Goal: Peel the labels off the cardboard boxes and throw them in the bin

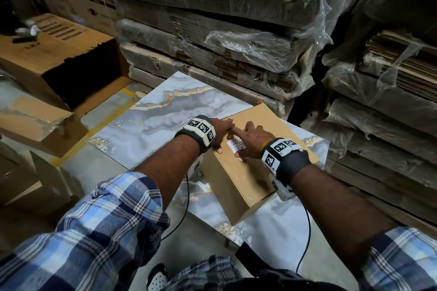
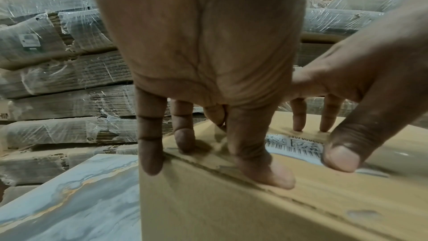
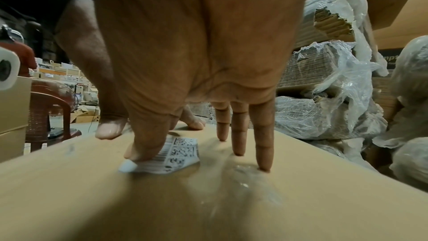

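**Count of what shows**

Two hands: the left hand point(image 1: 221, 131) and the right hand point(image 1: 251, 142). One closed cardboard box point(image 1: 246, 172) at frame centre, carrying one label point(image 1: 237, 145). One marble-patterned slab point(image 1: 151, 120) beneath. One open carton point(image 1: 59, 59) at upper left. Two wristbands with markers.

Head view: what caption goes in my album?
Two hands work a label loose from a box.

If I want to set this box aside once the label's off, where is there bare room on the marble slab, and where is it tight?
Bare slab lies left of the cardboard box, toward the open carton; a smaller strip shows near the box's front corner. Behind and to the right, the wrapped cardboard stacks crowd close. On the box top, the left hand, right hand and label fill the far half.
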A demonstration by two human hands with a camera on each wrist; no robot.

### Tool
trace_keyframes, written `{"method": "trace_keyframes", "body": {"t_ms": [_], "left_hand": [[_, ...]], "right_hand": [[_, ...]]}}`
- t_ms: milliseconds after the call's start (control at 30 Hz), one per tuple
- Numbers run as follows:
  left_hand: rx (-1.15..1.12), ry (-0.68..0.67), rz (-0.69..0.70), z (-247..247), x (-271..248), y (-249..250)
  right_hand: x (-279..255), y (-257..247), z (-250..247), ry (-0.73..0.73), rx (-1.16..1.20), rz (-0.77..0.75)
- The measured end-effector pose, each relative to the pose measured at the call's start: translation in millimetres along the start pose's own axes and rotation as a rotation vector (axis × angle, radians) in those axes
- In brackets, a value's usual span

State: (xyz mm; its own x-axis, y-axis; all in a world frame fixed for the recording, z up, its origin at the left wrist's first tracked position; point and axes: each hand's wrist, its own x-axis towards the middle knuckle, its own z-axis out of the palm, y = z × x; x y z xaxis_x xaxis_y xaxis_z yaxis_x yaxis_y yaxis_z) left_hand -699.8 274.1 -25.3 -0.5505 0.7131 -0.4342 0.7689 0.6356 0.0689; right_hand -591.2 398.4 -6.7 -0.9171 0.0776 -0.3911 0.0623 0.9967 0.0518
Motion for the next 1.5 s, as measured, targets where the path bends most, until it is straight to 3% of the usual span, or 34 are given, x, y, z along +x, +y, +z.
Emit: {"method": "trace_keyframes", "body": {"t_ms": [333, 1500], "left_hand": [[0.002, -0.006, -0.01, -0.6, -0.4, 0.6], [-0.029, -0.043, 0.008, -6.3, -9.4, 2.2]], "right_hand": [[-9.4, 10.9, 5.7, 0.102, 0.028, -0.025], [-10.0, 16.1, 10.1, 0.131, 0.07, -0.012]]}}
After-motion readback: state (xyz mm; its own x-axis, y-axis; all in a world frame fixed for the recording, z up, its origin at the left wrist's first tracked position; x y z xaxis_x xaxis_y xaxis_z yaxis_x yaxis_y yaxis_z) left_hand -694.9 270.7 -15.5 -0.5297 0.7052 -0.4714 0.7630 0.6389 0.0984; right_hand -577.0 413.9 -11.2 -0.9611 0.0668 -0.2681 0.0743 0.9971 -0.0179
